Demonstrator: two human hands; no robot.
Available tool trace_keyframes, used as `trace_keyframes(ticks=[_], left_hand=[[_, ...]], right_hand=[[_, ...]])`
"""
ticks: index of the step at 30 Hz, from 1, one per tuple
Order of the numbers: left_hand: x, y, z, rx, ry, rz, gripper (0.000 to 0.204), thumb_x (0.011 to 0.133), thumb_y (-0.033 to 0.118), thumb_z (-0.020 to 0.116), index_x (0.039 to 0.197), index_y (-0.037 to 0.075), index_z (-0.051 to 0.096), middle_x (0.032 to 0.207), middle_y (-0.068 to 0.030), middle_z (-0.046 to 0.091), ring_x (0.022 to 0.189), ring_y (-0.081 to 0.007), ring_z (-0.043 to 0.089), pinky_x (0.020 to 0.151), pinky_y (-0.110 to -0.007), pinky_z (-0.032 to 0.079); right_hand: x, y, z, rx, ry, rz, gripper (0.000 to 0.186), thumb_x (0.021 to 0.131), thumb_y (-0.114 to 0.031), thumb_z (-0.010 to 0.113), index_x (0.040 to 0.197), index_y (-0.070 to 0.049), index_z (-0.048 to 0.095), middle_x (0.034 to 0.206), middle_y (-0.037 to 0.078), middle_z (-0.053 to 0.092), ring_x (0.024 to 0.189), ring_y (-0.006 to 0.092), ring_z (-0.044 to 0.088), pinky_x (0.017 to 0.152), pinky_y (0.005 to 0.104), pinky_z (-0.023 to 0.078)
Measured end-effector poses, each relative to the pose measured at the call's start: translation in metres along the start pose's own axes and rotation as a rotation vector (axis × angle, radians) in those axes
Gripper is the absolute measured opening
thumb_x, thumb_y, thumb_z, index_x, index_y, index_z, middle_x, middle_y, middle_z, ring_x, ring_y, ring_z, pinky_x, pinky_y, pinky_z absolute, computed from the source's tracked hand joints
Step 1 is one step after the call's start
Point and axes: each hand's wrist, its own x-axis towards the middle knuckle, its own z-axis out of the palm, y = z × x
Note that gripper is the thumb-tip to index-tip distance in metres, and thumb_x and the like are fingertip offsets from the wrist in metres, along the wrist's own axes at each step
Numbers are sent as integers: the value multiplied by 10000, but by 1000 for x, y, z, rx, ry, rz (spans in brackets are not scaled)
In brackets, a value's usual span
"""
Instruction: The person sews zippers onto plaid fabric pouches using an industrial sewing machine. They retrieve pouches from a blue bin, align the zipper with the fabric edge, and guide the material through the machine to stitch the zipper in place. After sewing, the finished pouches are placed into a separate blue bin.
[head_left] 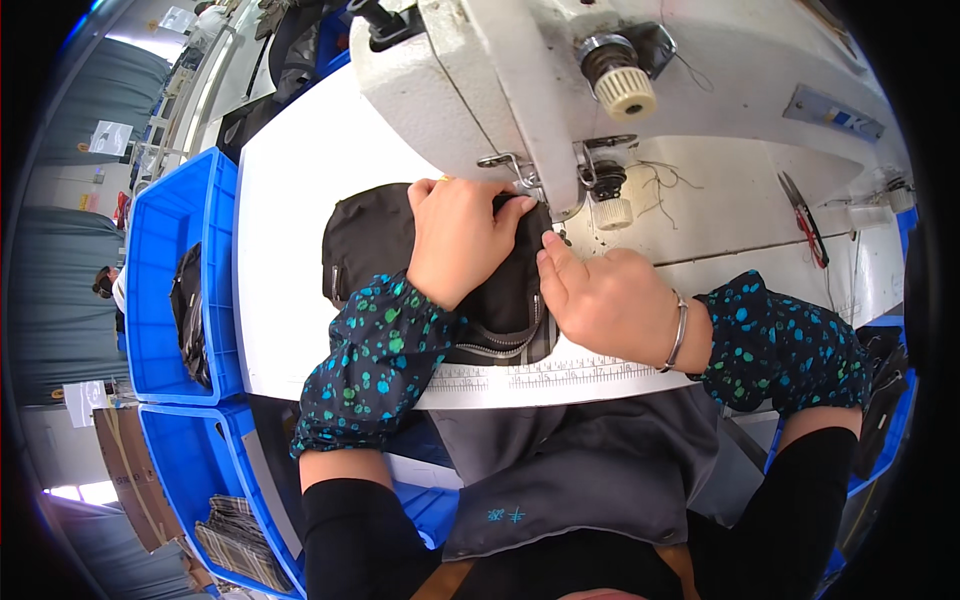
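A black fabric pouch point(375, 235) with a metal zipper point(497, 343) lies on the white table under the head of a white sewing machine point(480, 90). My left hand point(455, 240) rests over the pouch's far part, thumb and fingers closed on the cloth close to the presser-foot area. At the right edge of the pouch, my right hand point(615, 305) pinches the cloth between thumb and fingers. The needle and the stitching point are hidden behind the machine head and my fingers.
Red-handled thread snips point(805, 222) lie right of the machine, near loose threads point(660, 185). A printed ruler strip point(590, 372) runs along the table's front edge. At left stand a blue bin point(150, 290) with dark cloth and another blue bin point(185, 450) holding plaid pieces.
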Motion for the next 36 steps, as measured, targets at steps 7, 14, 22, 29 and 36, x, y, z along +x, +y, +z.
trace_keyframes(ticks=[7, 14, 22, 29, 36], left_hand=[[15, -16, 18, 103, 120, 133, 372, 899, 378, 751, 933, 7, 750, 746, -174, 693, 688, -381, 663, 658, -463, 491], [16, -21, 24, 5, 204, 258, 337, 908, 298, 755, 1027, -14, 706, 885, -227, 709, 779, -395, 683, 672, -460, 526], [16, -31, 15, 107, 276, 359, 250, 914, 217, 741, 1080, 37, 689, 822, -197, 700, 715, -420, 669, 652, -462, 520], [-57, 21, -35, 24, -22, 443, 415, 808, 201, 764, 1196, 75, 687, 1083, -93, 642, 1014, -298, 638, 749, -426, 551], [-68, 26, -24, 121, 17, 450, 529, 707, 144, 765, 1231, 94, 710, 1002, -12, 606, 904, -211, 621, 585, -312, 537]], right_hand=[[3, 11, -2, 51, -34, 52, 231, 765, -77, 674, 934, 74, 714, 682, 77, 620, 514, 141, 614, 414, 289, 440], [3, 12, -1, 59, 5, 76, 242, 749, -88, 673, 929, 67, 718, 651, 53, 598, 517, 149, 613, 421, 295, 446], [6, 14, 4, 98, 14, 135, 88, 744, -111, 660, 760, -26, 643, 621, 40, 582, 532, 158, 624, 440, 304, 466], [2, 11, -8, 64, -47, 116, 114, 751, -136, 657, 722, -30, 629, 657, 82, 603, 548, 158, 625, 456, 296, 447], [-12, -21, -34, 4, 7, -82, 215, 733, -152, 690, 800, 52, 707, 930, 270, 737, 496, 130, 548, 451, 269, 393]])
